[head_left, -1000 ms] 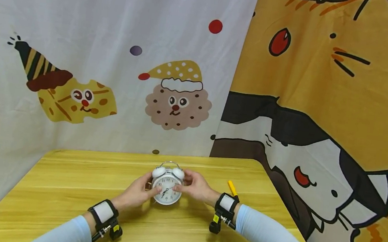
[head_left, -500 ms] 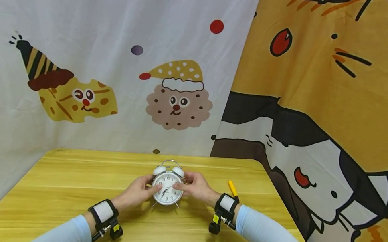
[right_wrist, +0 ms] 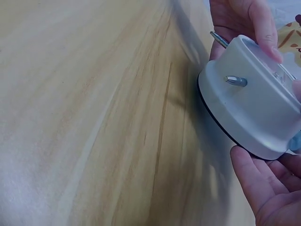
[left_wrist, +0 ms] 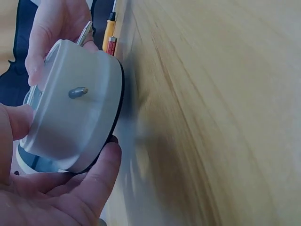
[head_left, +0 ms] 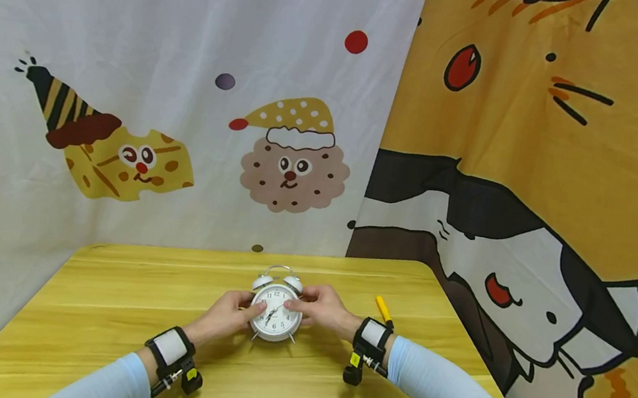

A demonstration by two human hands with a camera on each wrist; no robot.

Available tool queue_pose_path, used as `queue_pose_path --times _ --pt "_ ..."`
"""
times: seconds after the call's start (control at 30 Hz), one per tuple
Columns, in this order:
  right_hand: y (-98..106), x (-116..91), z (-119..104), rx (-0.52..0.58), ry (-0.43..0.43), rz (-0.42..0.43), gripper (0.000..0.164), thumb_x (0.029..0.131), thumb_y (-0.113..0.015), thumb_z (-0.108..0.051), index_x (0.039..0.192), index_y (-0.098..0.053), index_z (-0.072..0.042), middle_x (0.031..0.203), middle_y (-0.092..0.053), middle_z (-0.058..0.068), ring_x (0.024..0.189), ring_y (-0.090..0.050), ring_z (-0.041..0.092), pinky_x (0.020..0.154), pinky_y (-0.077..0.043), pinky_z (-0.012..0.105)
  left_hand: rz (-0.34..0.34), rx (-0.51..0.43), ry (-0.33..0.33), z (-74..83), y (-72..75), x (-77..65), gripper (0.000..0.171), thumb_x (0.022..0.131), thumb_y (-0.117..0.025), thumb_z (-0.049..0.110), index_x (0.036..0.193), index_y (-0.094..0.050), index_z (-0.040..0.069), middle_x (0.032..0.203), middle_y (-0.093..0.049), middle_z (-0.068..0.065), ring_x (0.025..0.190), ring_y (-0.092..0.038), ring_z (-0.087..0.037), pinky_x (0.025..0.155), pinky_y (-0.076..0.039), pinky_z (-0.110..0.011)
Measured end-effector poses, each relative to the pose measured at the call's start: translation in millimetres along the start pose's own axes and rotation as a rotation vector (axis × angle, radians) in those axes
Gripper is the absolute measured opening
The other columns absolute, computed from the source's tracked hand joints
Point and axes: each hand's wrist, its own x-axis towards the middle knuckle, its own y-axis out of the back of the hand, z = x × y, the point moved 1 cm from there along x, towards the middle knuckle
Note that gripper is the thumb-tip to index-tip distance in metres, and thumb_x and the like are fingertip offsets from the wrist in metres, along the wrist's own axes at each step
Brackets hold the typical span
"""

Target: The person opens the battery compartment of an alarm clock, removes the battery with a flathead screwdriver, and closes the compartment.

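A white twin-bell alarm clock (head_left: 275, 326) is held between both hands over the wooden table, its dial facing the person. On its left side the left hand (head_left: 223, 318) grips it, thumb on the front and fingers curled behind the back. From the other side the right hand (head_left: 330, 311) holds it the same way, thumb across the dial's edge. Both wrist views show the underside of the clock casing (left_wrist: 77, 113) with two metal legs sticking out, one of them a leg (right_wrist: 236, 81) near the middle. A shadow lies on the wood beside the casing.
A yellow-and-black pen-like tool (head_left: 383, 309) lies on the table (head_left: 153, 285) beyond the right wrist. Beside it, a small red cylinder (left_wrist: 112, 45) shows in the left wrist view. Cartoon-printed curtains (head_left: 194, 44) hang behind and to the right.
The clock has tipped so that both of its legs now show below the dial, and it has shifted slightly to the right. Both hands keep their hold on it.
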Motion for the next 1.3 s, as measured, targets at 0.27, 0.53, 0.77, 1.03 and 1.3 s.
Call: queue_pose_path --times 0.27,0.53,0.77,1.03,1.3 --pt "-3.9 1.0 3.7 0.004 -0.049 0.003 0.054 0.101 -0.087 -0.030 0.144 -0.072 0.000 0.127 -0.082 0.015 0.097 -0.081 0.016 0.087 -0.070 0.038 0.018 0.015 0.029 -1.5 -1.1 0.4 0.049 0.111 -0.072 0.035 0.134 -0.072 -0.009 0.119 -0.079 -0.018 0.092 -0.074 -0.016 0.078 -0.066 -0.032" --pt "-4.7 2.5 8.5 0.002 -0.067 0.010 0.054 0.102 -0.086 -0.034 0.144 -0.074 -0.002 0.125 -0.083 0.013 0.096 -0.081 0.015 0.087 -0.069 0.036 0.042 0.021 0.052 -0.1 -2.1 0.2 0.050 0.111 -0.073 0.036 0.136 -0.073 -0.008 0.119 -0.081 -0.019 0.091 -0.075 -0.017 0.078 -0.066 -0.033" --pt "-8.9 0.6 11.7 0.038 -0.113 0.034 0.053 0.102 -0.085 -0.036 0.139 -0.076 0.000 0.118 -0.084 0.011 0.094 -0.081 0.015 0.086 -0.070 0.037 0.091 0.022 0.087 4.7 -3.4 -2.9 0.047 0.109 -0.075 0.036 0.132 -0.076 -0.006 0.115 -0.081 -0.014 0.087 -0.073 -0.016 0.076 -0.066 -0.037" --pt "-16.9 -1.7 9.7 0.100 -0.173 0.077 0.058 0.100 -0.086 -0.037 0.141 -0.073 0.002 0.126 -0.078 0.014 0.106 -0.075 0.019 0.089 -0.069 0.036 0.088 0.047 0.108 5.3 -2.6 -5.9 0.045 0.110 -0.074 0.036 0.127 -0.079 -0.005 0.103 -0.080 -0.010 0.078 -0.071 -0.017 0.067 -0.058 -0.030" --pt "-21.7 -2.2 6.9 0.008 -0.201 0.122 0.048 0.102 -0.084 -0.042 0.131 -0.079 -0.004 0.105 -0.076 0.004 0.092 -0.069 0.016 0.074 -0.063 0.028 0.073 0.072 0.116 4.3 -1.0 -5.4 0.045 0.109 -0.074 0.039 0.122 -0.081 -0.003 0.103 -0.082 -0.009 0.081 -0.074 -0.017 0.069 -0.062 -0.032"
